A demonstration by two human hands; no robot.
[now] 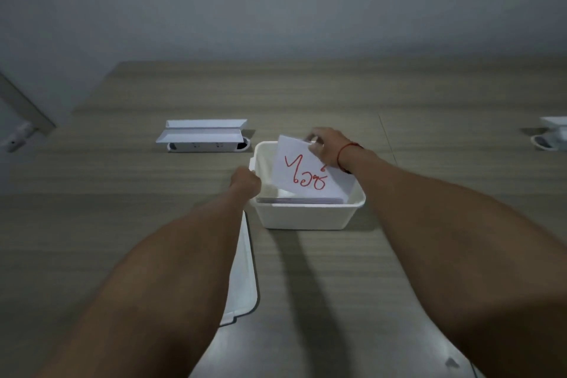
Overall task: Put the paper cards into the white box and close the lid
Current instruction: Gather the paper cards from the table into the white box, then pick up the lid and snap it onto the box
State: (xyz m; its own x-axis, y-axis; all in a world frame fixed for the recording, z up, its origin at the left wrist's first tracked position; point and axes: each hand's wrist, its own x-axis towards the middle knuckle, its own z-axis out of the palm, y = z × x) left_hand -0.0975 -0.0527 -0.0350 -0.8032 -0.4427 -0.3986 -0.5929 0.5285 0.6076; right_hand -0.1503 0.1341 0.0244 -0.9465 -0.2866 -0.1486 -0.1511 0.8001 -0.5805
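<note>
A white box (306, 216) stands open in the middle of the wooden table. My right hand (326, 146) pinches the top corner of a white paper card (302, 173) with red handwriting, tilted inside the box with its lower edge down in it. Other cards (299, 201) lie stacked against the box's near wall. My left hand (245, 182) grips the box's left rim. The white lid (241, 279) lies flat on the table near me, to the left of the box and partly under my left forearm.
A white flip-up socket unit (202, 136) sits in the table at the back left, and another (552, 132) at the far right edge. A grey wall rises behind the table. A grey chair seat (306, 356) shows at the near edge.
</note>
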